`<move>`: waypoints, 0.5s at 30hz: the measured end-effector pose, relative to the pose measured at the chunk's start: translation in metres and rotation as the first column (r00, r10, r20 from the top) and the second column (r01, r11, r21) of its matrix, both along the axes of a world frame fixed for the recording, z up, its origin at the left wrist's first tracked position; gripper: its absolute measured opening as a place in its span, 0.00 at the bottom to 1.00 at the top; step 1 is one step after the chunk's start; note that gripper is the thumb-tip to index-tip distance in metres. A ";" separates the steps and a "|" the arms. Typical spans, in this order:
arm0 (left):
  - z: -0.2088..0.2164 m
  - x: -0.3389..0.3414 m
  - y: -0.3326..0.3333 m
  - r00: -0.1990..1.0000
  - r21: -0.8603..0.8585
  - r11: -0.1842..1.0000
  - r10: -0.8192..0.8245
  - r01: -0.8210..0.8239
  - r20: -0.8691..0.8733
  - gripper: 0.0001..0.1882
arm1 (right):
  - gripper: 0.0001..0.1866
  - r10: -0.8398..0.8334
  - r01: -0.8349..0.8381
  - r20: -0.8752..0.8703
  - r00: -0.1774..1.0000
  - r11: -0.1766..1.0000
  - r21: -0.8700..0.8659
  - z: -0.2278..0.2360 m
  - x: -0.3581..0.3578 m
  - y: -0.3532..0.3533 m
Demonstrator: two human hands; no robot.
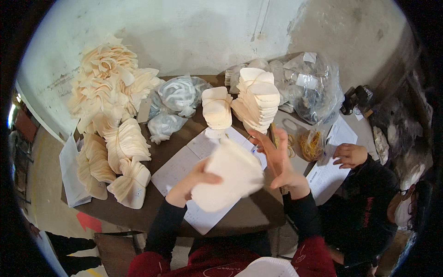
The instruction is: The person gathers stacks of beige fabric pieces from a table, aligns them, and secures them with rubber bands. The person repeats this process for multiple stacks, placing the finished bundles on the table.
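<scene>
Rough, stained plaster walls stand behind a dark brown tabletop (258,217) crowded with stock. Biggest is the heap of cream, cup-shaped fabric pieces (110,101) along the left edge, fanned into nested, ruffled bundles that look soft and slightly stiffened. At the far right corner lies a crinkled clear plastic bag (309,83) of more pieces, and smaller bags of white material (177,94) sit by the far edge. Two neat banded stacks (256,99) of the same cream cups stand near the far middle. White printed sheets (180,168) cover the middle of the tabletop, and a small bag of yellow rubber bands (311,145) lies toward the right edge, beside another person's hand (350,154) resting on paper. Held up over the near edge is a cream stack of pieces (228,177), matte and smooth-faced: the left hand (189,182) is closed around its lower left side, thumb across the front, while the right hand (279,161) is spread, fingers extended, palm just touching the stack's right edge. By my reading the stack is being squared up or counted; a next move would call for a firm grip so that the loose layers do not slide apart.
</scene>
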State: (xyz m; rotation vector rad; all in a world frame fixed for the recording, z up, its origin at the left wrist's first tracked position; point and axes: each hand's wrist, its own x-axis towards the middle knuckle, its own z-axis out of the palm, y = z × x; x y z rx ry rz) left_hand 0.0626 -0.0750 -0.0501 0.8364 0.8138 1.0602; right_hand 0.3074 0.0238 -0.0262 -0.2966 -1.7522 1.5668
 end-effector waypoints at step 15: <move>-0.029 -0.016 0.027 0.863 0.058 0.863 0.495 -0.501 0.100 0.32 | 0.26 -0.101 0.137 -0.313 0.944 0.986 0.094 0.060 0.004 -0.043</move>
